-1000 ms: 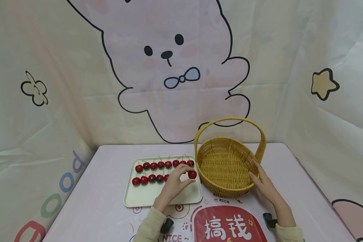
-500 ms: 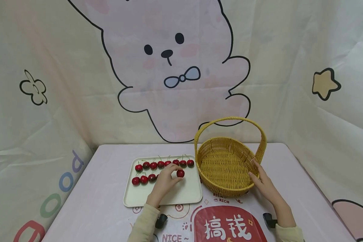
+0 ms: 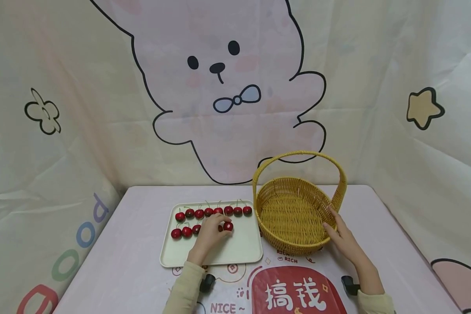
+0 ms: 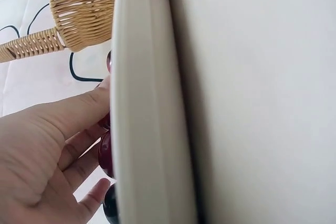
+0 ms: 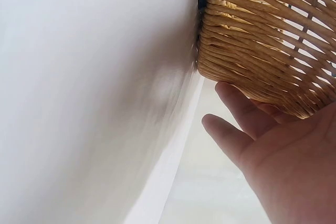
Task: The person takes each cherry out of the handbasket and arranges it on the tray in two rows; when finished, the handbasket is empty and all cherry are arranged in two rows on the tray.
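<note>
My left hand (image 3: 208, 235) is over the cream tray (image 3: 241, 253), thumb and fingertips pinching a dark red cherry (image 3: 228, 226) at the right end of the front row. The hand covers part of that row. Behind it runs a back row of several stemmed cherries, among them a cherry (image 3: 247, 211) at the far right. My right hand (image 3: 345, 242) holds the right side of a yellow wicker basket (image 3: 294, 218), thumb over the rim. In the right wrist view, fingers lie along the outside of the basket's woven wall (image 5: 262, 51). The basket has nothing in it.
The basket stands close by the tray's right edge, its tall arched handle (image 3: 302, 153) rising above it. A printed cloth (image 3: 298, 290) covers the table. A curtain with a cartoon bear (image 3: 227, 126) hangs behind.
My left hand has moved left across the tray with the cherry, from near the tray's right edge to the end of the front row. The right hand and basket have stayed put.
</note>
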Demonstrator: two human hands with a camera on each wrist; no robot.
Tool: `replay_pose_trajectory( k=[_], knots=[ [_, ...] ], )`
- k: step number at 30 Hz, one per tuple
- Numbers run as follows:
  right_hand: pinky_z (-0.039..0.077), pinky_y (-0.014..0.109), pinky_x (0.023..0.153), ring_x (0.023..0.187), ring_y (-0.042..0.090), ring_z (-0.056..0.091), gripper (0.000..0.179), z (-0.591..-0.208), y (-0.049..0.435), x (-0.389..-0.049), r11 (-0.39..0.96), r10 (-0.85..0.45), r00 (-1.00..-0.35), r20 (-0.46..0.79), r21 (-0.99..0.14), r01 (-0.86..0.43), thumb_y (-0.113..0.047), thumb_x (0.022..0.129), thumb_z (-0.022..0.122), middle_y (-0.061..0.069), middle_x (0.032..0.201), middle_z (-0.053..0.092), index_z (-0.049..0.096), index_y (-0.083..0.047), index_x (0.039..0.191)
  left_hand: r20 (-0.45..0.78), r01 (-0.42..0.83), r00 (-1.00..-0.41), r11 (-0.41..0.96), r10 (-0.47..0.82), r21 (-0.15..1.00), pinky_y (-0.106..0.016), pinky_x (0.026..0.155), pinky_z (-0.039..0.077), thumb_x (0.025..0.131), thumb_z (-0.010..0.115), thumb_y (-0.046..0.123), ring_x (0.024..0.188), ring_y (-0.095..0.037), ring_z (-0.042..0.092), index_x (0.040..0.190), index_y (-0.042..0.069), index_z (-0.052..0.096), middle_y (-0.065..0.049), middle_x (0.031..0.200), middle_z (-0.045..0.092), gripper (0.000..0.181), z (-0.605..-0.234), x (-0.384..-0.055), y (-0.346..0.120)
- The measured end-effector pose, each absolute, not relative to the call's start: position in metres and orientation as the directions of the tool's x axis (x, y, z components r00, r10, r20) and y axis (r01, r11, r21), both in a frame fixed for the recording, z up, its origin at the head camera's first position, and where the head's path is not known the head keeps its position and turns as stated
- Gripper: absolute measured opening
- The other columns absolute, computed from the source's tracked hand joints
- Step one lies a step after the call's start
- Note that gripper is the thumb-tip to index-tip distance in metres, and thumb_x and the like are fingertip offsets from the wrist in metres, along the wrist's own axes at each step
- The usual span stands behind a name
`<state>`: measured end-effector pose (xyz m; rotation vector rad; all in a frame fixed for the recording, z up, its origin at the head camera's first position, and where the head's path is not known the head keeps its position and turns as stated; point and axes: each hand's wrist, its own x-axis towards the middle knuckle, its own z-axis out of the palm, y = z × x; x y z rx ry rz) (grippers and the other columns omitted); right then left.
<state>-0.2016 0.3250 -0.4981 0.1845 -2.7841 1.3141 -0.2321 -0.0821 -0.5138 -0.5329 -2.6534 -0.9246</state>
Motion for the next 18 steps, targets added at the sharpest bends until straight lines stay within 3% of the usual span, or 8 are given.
replay_pose_trajectory(
  k=[18],
  knots=[
    [0.019, 0.070, 0.098, 0.132, 0.054, 0.013, 0.066, -0.4980, 0.3246, -0.2013, 0.627, -0.083, -0.991, 0.108, -0.767, -0.136, -0.033, 0.098, 0.042, 0.027, 0.151, 0.009, 0.006, -0.013, 0.150, 0.325, 0.420, -0.901, 0.761, 0.287, 0.495, -0.052, 0.094, 0.037, 0.070, 0.080, 0.024, 0.095, -0.021, 0.057, 0.101, 0.013, 0.070, -0.003, 0.099, 0.065, 0.034, -0.5170, -0.2316, -0.0812]
  ],
)
